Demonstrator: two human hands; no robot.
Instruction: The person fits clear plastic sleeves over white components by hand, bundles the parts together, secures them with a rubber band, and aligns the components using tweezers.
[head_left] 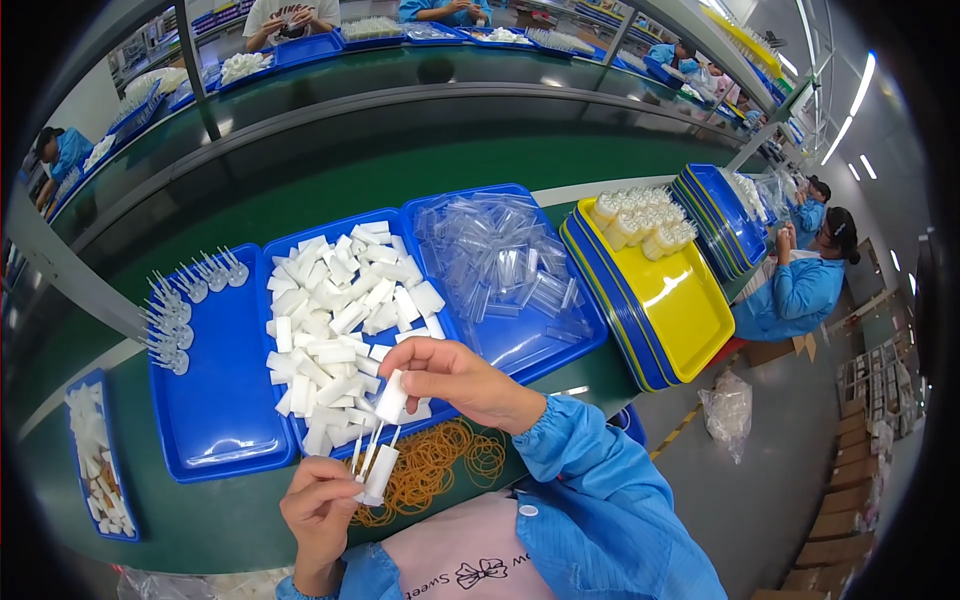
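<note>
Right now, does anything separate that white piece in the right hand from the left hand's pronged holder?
Nothing visible: the white piece in the right hand is close to the pronged holder in the left hand; whether they touch is unclear.

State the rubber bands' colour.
The rubber bands are yellowish brown, seen best in the head view.

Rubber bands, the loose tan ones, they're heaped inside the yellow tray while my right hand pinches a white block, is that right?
Not quite: the head view shows the rubber bands lying on the green tabletop, not in a tray. The right hand does pinch a white block.
</note>
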